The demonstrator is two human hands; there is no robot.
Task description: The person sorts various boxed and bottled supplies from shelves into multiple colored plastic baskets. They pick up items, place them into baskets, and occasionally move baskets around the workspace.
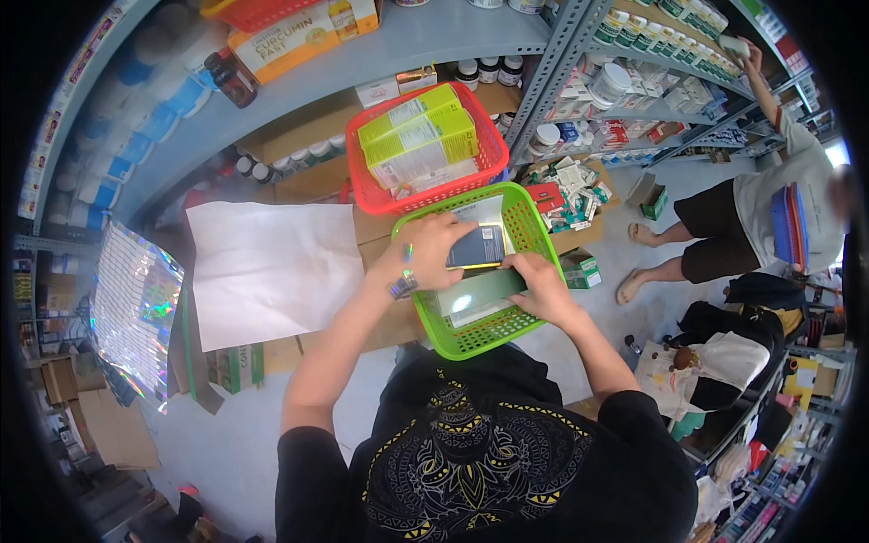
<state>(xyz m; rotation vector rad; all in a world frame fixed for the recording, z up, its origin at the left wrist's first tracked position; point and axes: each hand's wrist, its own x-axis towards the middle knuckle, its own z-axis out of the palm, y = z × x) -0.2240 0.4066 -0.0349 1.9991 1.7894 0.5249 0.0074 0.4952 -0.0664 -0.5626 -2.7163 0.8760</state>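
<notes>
Both hands are in the green basket (475, 342), right in the middle of the frame, and here's the delicate bit! The left hand (430, 249) has its fingers bent over the left end of the dark box (480, 246); whether they truly grip it, I cannot tell. The right hand (543, 291) is clamped on the right end of the green box (484, 294), just below it, and whether these two are separate or faces of one pack is unclear too. The danger? That glossy face could slip if the right hand loosens, and squeezing too hard at the ends might crush a carton. A hard push down could rock the basket, since its upper rim meets the red basket (493, 154) and whatever bears it is mostly hidden. Brown cardboard (374, 240) shows to its left, then a white sheet (276, 271) and silver wrap (136, 308) towards the left edge. Laden shelves (444, 43) curve across the top, pale floor (217, 443) spreads lower left, and over at upper right a co-worker (747, 213) reaches up to a shelf beyond a carton heaped with small packs (570, 195)!
</notes>
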